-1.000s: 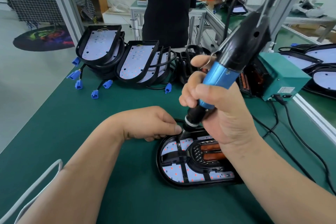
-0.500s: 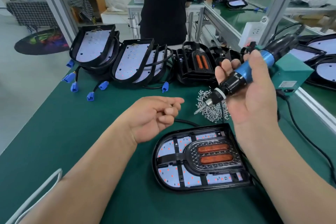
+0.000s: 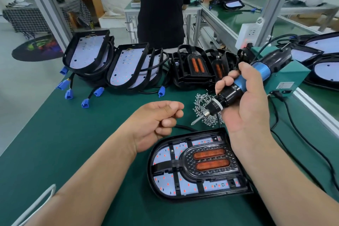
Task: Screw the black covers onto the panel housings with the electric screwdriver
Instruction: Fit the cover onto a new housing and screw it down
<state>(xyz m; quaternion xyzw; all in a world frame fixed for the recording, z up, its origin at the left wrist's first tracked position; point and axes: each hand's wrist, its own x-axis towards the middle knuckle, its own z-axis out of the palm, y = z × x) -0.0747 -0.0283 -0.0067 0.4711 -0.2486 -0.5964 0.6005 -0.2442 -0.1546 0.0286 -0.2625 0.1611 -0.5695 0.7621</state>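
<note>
Right hand (image 3: 251, 110) gripped the electric screwdriver (image 3: 260, 69) clear of one covered panel housing (image 3: 152, 170). Left hand (image 3: 157, 123) curled, apparently empty. Bare housings (image 3: 128, 68) remained.

Just one view here: a wide-angle cam on the wearer's head, tilted forward and down over the green bench (image 3: 55, 143). It sits close in. Both forearms come up from the near edge, with the left hand (image 3: 157, 123) and the right hand (image 3: 245, 108) with the screwdriver (image 3: 260, 71) around mid-frame. The housing (image 3: 194, 167) is just below them. Farther out are the stacked housings (image 3: 113, 66) along the far edge, a standing person (image 3: 161, 14) past that, and a second bench (image 3: 238, 18) far right.
</note>
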